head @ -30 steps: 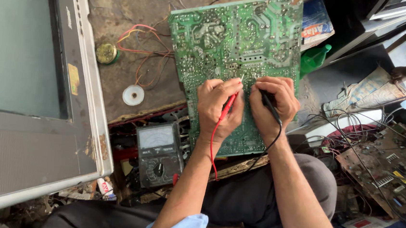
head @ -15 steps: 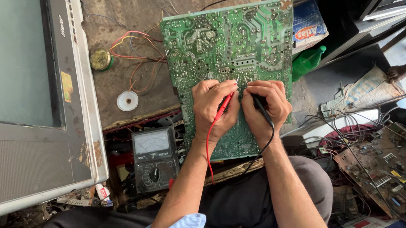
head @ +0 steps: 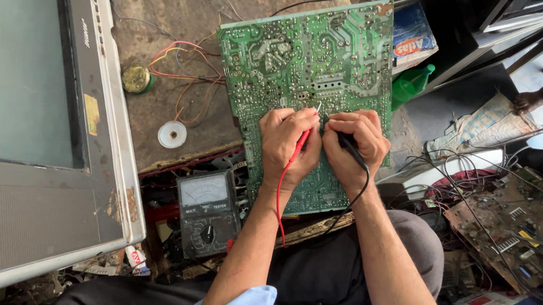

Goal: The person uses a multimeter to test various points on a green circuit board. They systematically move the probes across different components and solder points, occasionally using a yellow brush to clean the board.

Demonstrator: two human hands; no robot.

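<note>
- We grip the red probe (head: 301, 140) in our left hand (head: 288, 144), its tip on the green circuit board (head: 304, 65).
- Our right hand (head: 354, 149) is closed round the black probe (head: 348, 142), touching the same board.
- The board lies on the table (head: 166, 9), tilted toward our lap.
- An analogue multimeter (head: 207, 213) sits just left of our left forearm, beside the television (head: 35, 121).

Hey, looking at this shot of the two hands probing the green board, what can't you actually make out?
Head view:
- Probe tips: covered by left hand and right hand.
- Needle on black analog multimeter: too small.
- Solder joints of green circuit board under the hands: hidden.
- Grey television set: cut off by left edge.
</note>
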